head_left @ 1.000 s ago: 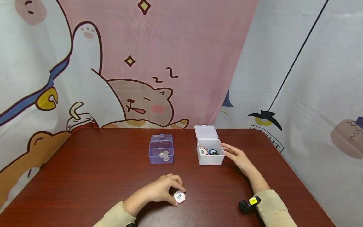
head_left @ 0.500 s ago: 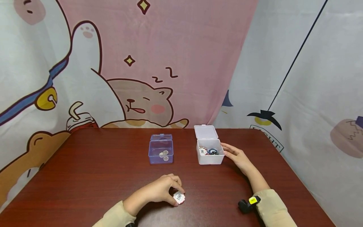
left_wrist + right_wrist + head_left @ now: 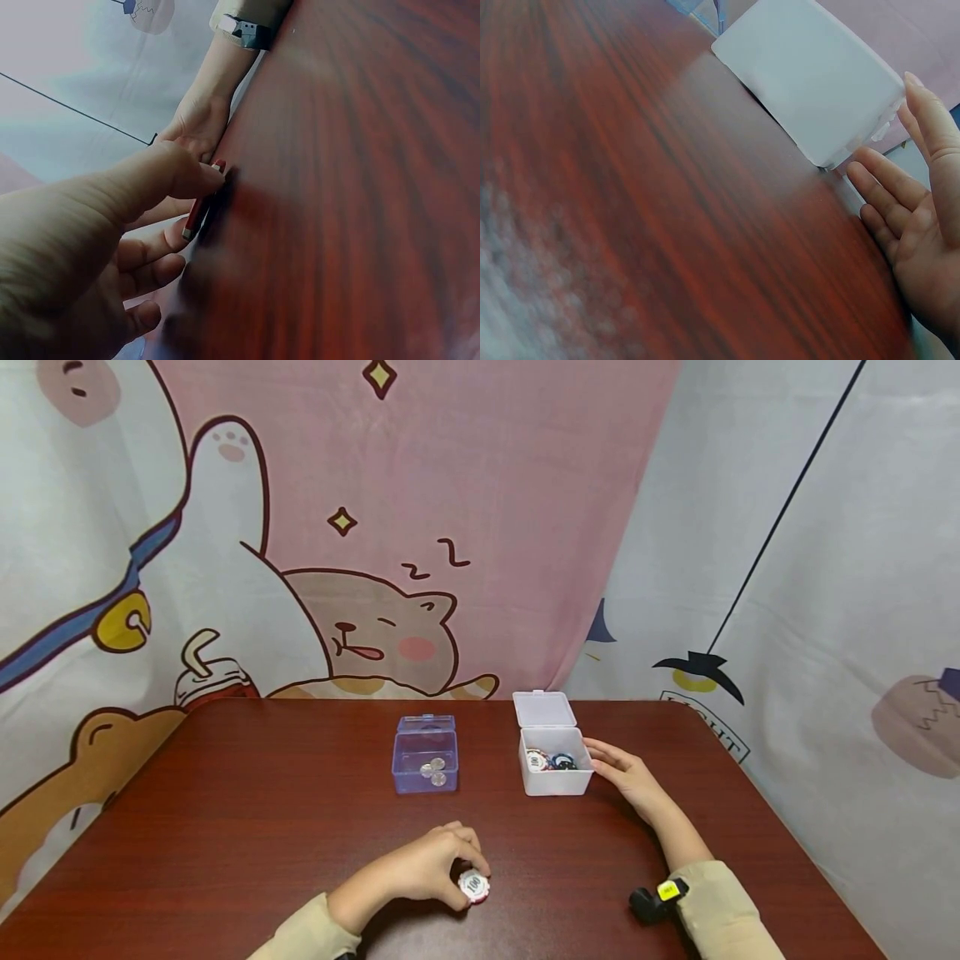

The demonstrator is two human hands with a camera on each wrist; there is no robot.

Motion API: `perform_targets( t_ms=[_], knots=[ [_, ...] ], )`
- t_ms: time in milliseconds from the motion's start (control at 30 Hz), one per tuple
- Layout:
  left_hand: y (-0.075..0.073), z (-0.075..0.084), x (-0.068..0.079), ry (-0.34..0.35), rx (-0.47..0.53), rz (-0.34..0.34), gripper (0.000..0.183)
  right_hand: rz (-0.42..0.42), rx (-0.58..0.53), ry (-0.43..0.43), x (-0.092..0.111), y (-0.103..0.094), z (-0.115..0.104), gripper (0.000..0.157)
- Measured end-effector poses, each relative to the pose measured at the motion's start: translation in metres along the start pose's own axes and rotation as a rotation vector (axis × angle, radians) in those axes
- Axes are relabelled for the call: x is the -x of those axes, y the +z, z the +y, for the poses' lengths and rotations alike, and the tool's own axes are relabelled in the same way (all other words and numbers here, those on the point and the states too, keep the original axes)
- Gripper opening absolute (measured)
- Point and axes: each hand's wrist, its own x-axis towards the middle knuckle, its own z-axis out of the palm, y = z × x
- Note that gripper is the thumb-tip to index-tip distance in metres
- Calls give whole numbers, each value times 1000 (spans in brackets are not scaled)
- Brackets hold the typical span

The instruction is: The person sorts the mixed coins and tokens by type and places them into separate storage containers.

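A white poker chip marked 100, with red on its edge, is near the front of the table. My left hand pinches it by its left side between thumb and fingers. In the left wrist view the poker chip appears edge-on, close over the wood. At the back right stands a white plastic box with its lid up and several chips inside. My right hand rests its fairly straight fingertips against the box's right wall. The right wrist view shows the thumb up at the rim.
Left of the white box, a clear blue box stands with its lid raised and silver coins inside. Behind the brown table hangs a cartoon-printed cloth.
My left hand and the poker chip have shifted very slightly toward the front edge. The right hand and both boxes stay where they were.
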Motion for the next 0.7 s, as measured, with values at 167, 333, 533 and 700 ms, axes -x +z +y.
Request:
perform_targets(
  t_ms=[167, 333, 533, 700],
  knots=[
    [-1, 1, -1, 0, -10, 21, 39, 6, 13, 1, 0, -1, 0, 49],
    [-2, 3, -3, -2, -23, 46, 40, 8, 17, 6, -1, -1, 1, 50],
    [-2, 6, -10, 4, -40, 83, 39, 5, 16, 6, -1, -1, 3, 49],
    [-2, 7, -17, -2, -58, 111, 41, 3, -2, -1, -1, -1, 3, 47]
  ],
)
